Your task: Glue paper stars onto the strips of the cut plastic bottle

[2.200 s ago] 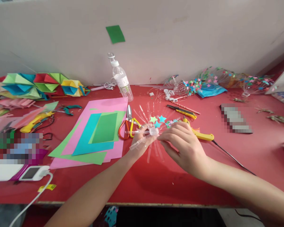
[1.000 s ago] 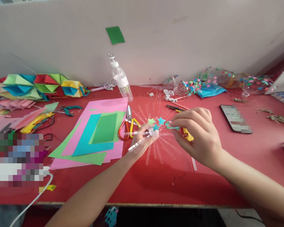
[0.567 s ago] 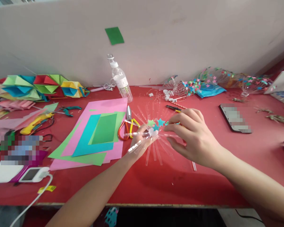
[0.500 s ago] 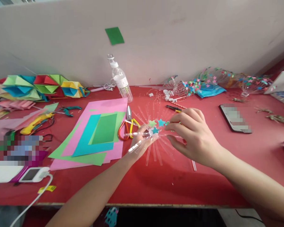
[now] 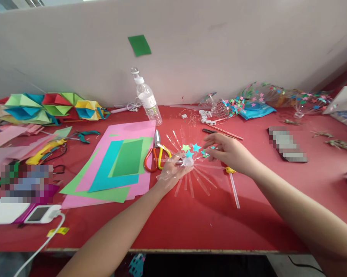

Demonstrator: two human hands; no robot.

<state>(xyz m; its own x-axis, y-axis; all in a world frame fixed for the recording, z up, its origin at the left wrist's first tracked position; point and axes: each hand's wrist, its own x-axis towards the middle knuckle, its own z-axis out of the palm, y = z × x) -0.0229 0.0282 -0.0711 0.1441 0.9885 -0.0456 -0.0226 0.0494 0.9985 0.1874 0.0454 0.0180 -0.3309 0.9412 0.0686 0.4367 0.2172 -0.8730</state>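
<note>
Left hand is cupping the burst of clear strips by its hub, low over the table beside the scissors; right hand is pinching small stars at one strip's end. I am judging the strips flimsy: pulling hard is risking a kink, or stars peeling off.
</note>
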